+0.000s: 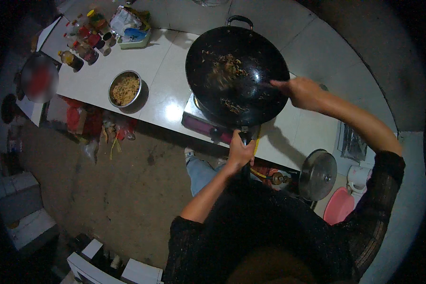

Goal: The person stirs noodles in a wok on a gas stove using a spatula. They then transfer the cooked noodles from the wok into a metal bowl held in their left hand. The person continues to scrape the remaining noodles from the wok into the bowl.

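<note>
A large black wok point(269, 56) sits tilted on a gas stove point(206, 124) with a purple front. Brown noodle-like strands point(230, 65) lie scattered inside it, some blurred by motion. My left hand point(240, 151) grips the wok's long black handle at the near side. Over the wok's right rim, my right hand point(303, 93) is closed around a cooking utensil; its working end is too blurred to make out. To the left of the stove stands a steel bowl point(141, 93) filled with noodle-like strands point(126, 90).
Several sauce bottles point(87, 53) and a pale green basket point(136, 43) of packets occupy the counter's back left. A metal lid point(317, 175) leans at the right, near a pink basin point(339, 206). Bags hang below the counter point(163, 78). Tiled wall rises behind the wok.
</note>
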A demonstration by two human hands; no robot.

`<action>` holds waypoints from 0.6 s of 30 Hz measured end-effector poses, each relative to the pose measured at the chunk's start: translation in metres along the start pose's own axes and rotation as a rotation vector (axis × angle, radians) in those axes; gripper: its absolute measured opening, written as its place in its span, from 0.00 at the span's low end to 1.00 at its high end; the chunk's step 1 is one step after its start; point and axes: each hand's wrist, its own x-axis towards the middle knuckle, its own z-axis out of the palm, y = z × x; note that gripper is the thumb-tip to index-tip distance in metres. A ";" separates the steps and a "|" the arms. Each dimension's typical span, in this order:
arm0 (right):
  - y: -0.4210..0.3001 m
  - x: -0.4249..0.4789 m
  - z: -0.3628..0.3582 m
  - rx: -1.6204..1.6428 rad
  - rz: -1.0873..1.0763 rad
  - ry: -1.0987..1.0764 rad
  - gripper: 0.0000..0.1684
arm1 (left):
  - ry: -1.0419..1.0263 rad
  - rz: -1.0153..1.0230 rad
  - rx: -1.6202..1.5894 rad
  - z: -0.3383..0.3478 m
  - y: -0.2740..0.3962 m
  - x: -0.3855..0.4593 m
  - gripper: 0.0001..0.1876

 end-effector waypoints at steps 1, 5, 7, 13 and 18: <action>0.010 0.009 0.003 0.060 -0.072 0.097 0.20 | 0.009 -0.002 -0.014 -0.001 0.001 -0.001 0.20; 0.045 0.004 -0.020 0.081 -0.059 0.087 0.21 | 0.013 -0.035 0.017 0.000 0.007 -0.002 0.20; 0.001 -0.017 -0.088 -0.236 0.237 -0.188 0.22 | 0.029 -0.013 -0.015 -0.004 0.009 -0.001 0.20; 0.062 -0.025 -0.046 -0.589 0.056 0.005 0.24 | 0.002 0.006 -0.006 0.000 0.001 0.001 0.20; 0.067 0.022 -0.018 -0.587 -0.048 0.346 0.26 | 0.015 -0.018 0.052 -0.003 0.001 0.001 0.21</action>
